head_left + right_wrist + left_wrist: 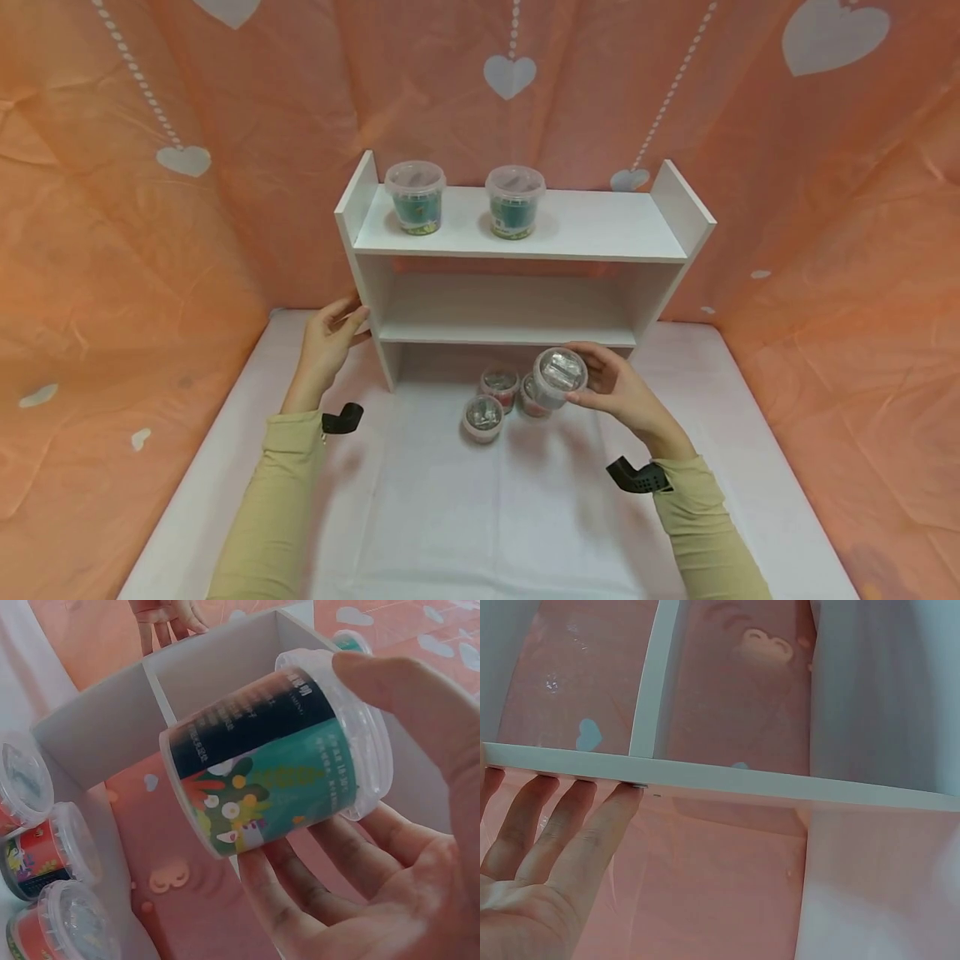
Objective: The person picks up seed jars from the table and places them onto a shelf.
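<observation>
My right hand [618,392] grips a clear-lidded plastic tub [561,371] just in front of the shelf's lower opening. In the right wrist view this tub [262,761] is tilted and shows a green and dark printed label; thumb and fingers are around its lid end. My left hand [328,337] is at the left side of the white shelf unit [517,308]. Its nearly straight fingers [581,840] touch the side panel [720,776] in the left wrist view. Three red-labelled tubs, one of them a front tub [483,418], stand on the table below the raised tub.
Two green-labelled tubs, a left one [416,197] and a middle one [514,202], stand on the top board. The shelf stands at the back of a white-covered table [450,517]. An orange sheet with white hearts [510,77] hangs behind and on both sides.
</observation>
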Demonstrator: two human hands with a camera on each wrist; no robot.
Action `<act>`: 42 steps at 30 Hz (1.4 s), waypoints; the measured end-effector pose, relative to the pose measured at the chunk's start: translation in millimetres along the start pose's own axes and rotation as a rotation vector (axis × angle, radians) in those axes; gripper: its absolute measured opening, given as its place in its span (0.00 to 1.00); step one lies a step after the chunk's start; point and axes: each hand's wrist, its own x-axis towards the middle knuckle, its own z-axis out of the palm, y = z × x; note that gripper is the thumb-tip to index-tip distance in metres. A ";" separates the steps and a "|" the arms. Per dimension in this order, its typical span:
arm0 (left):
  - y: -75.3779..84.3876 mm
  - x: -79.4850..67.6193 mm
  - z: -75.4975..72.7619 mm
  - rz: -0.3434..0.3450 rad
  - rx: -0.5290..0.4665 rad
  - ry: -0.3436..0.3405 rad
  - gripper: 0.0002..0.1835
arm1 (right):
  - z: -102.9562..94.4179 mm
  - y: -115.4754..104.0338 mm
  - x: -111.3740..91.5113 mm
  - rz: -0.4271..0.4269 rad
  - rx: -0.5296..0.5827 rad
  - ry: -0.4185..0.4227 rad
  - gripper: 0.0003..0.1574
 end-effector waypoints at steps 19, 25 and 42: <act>0.3 0.5 -0.5 -0.006 -0.001 0.005 0.27 | -6.6 -18.2 11.3 0.016 -0.046 0.054 0.36; -0.6 -0.3 0.1 -0.018 0.004 0.003 0.27 | -6.1 -30.8 12.7 -0.001 -0.027 0.033 0.35; -0.9 -2.9 1.0 -0.018 0.016 0.010 0.26 | -9.2 -50.8 16.0 -0.033 -0.014 0.062 0.34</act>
